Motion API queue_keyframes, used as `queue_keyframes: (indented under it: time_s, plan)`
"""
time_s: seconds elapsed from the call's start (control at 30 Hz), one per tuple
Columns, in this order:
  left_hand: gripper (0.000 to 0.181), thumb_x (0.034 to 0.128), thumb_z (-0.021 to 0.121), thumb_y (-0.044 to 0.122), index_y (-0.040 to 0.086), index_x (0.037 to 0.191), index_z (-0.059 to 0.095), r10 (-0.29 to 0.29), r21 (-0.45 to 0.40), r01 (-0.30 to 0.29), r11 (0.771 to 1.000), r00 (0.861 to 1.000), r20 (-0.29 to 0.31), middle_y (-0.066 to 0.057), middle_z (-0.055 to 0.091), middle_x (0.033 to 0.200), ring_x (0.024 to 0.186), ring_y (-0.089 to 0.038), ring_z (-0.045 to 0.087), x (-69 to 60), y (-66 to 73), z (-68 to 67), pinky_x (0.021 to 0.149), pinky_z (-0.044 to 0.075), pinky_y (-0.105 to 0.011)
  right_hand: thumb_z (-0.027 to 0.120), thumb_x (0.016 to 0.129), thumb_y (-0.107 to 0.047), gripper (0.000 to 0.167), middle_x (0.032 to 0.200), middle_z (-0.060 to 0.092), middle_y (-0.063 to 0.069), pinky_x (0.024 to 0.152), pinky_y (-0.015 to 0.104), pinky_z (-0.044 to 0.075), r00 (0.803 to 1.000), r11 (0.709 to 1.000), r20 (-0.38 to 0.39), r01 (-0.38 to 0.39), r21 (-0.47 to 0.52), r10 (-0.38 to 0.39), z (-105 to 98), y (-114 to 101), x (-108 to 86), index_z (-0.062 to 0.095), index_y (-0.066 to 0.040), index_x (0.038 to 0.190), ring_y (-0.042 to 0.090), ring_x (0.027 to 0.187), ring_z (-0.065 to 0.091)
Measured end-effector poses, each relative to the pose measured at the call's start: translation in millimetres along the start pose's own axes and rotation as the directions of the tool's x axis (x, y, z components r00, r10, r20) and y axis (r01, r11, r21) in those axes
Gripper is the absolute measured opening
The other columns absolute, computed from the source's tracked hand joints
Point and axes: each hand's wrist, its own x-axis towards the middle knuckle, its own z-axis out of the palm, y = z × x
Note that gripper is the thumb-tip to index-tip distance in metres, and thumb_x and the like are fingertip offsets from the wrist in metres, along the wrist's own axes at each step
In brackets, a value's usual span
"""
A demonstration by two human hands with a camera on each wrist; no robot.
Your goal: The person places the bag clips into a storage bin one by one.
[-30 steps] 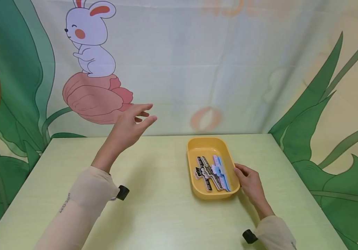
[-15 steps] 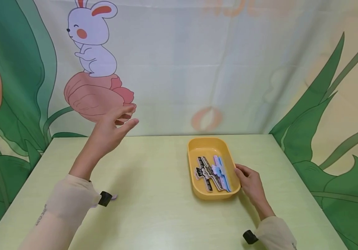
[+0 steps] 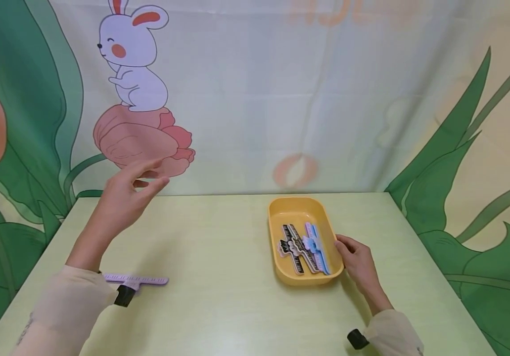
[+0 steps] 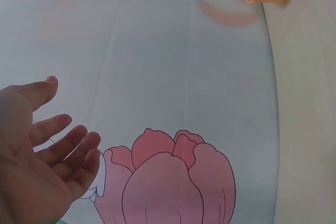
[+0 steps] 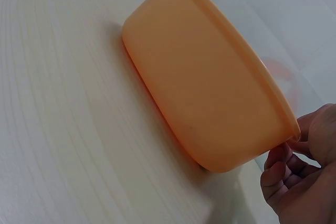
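My right hand (image 3: 358, 261) pinches the right rim of a yellow plastic tray (image 3: 305, 281). In the right wrist view its thumb and curled fingers meet at the rim of the tray (image 5: 205, 77). Inside the tray lie several ruler-edged clips: a black one (image 3: 294, 249), a dark brown one beside it (image 3: 305, 251) and a pink-and-blue part (image 3: 314, 247) at the right. My left hand (image 3: 123, 198) is raised over the far left of the table, fingers loosely bent and holding nothing. A purple ruler-edged clip (image 3: 152, 281) lies on the table, partly hidden by my left sleeve and wrist camera.
The pale green table (image 3: 219, 306) ends at a printed cloth backdrop (image 3: 237, 99) with a rabbit, flowers and leaves. Black wrist cameras sit at the left cuff (image 3: 124, 295) and right cuff (image 3: 357, 339). The tray stands right of the table's middle.
My left hand has moved left and slightly down, away from the tray, with nothing in it. The purple clip has come into view from behind the sleeve. My right hand and the tray stay put.
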Motion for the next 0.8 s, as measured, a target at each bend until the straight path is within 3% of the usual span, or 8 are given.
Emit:
queue_keyframes:
  time_s: [0.33,0.47,0.57,0.8]
  plan:
    - [0.056,0.1060,0.060,0.034,0.010,0.155,0.047,-0.028,0.019,0.029,0.999,0.999,-0.027,-0.017,0.052,0.148,0.125,-0.039,0.056,-18.3,-12.7,-12.2,0.099,0.049,-0.058,0.056,0.109,-0.021,0.042,0.134,0.062,0.023,0.075,0.017,0.054,1.000,1.000,0.005,-0.003,0.009,0.003,-0.3,2.0,1.2,0.058,0.002,0.144,0.025,0.104,0.059]
    - [0.057,0.1056,0.060,0.037,0.011,0.155,0.048,-0.039,0.043,0.041,0.998,0.998,-0.044,-0.016,0.052,0.148,0.124,-0.038,0.057,-27.6,-19.4,-17.9,0.093,0.052,-0.029,0.056,0.109,-0.020,0.041,0.134,0.062,0.023,0.075,0.017,0.054,1.000,1.000,0.007,0.005,0.011,-0.005,-0.3,2.2,1.3,0.058,0.002,0.143,0.026,0.104,0.060]
    - [0.058,0.1053,0.061,0.037,0.009,0.154,0.049,-0.045,0.051,0.048,0.998,0.997,-0.059,-0.017,0.053,0.147,0.123,-0.040,0.057,-34.2,-26.3,-22.6,0.082,0.043,-0.010,0.056,0.109,-0.020,0.041,0.134,0.062,0.023,0.075,0.017,0.055,1.000,1.000,0.009,0.009,0.013,-0.009,-0.2,1.9,1.2,0.058,0.002,0.143,0.026,0.104,0.060]
    - [0.057,0.1056,0.061,0.035,0.006,0.153,0.049,-0.062,0.062,0.068,0.996,0.994,-0.092,-0.020,0.054,0.147,0.120,-0.043,0.058,-44.5,-37.2,-34.0,0.079,0.038,-0.005,0.056,0.109,-0.023,0.043,0.136,0.061,0.022,0.078,0.019,0.055,1.000,1.000,0.010,0.006,-0.008,-0.006,-1.1,1.9,0.0,0.057,0.001,0.144,0.026,0.106,0.060]
